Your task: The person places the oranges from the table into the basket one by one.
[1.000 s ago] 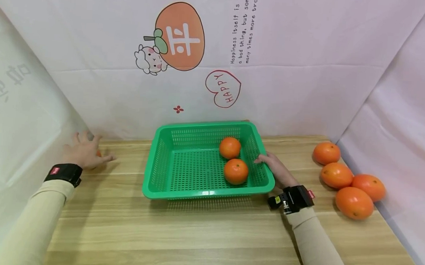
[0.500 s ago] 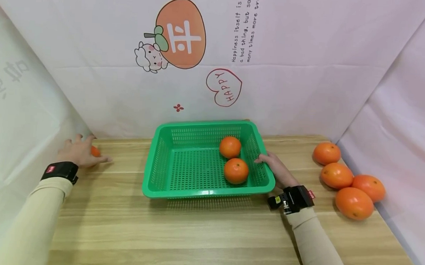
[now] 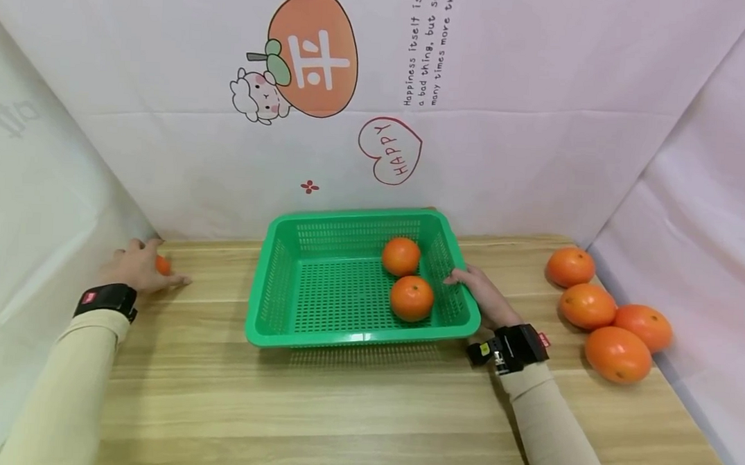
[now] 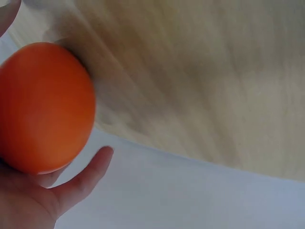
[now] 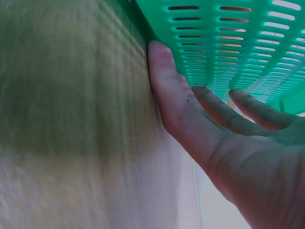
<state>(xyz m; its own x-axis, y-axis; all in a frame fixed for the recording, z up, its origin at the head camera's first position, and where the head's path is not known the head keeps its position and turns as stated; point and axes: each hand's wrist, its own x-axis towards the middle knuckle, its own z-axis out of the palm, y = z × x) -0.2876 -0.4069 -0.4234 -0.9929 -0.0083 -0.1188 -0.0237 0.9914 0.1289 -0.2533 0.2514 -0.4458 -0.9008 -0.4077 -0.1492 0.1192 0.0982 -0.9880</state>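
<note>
My left hand point(image 3: 136, 267) is around an orange point(image 3: 162, 265) at the table's far left corner. In the left wrist view the smooth orange point(image 4: 45, 107) lies close to the palm. One straight finger point(image 4: 86, 181) stands apart from it, and contact of the other fingers is partly hidden. A green perforated plastic basket point(image 3: 362, 337) stands mid-table, holding two oranges point(image 3: 401, 256) on its right side. My right hand point(image 3: 485, 293) holds the basket's right wall, with a digit over the rim. In the right wrist view several fingers point(image 5: 164, 71) lie against its outer side.
Several oranges point(image 3: 618, 355) lie grouped on the right of the wooden table point(image 3: 352, 412). White printed cloth point(image 3: 194, 162) rises behind the table and on both sides. A bit of orange point(image 3: 432, 209) shows behind the basket's back rim.
My left hand has moved slightly left and lowered around the orange, its fingers less spread than before. My right hand stays at the basket, and the view shifts slightly.
</note>
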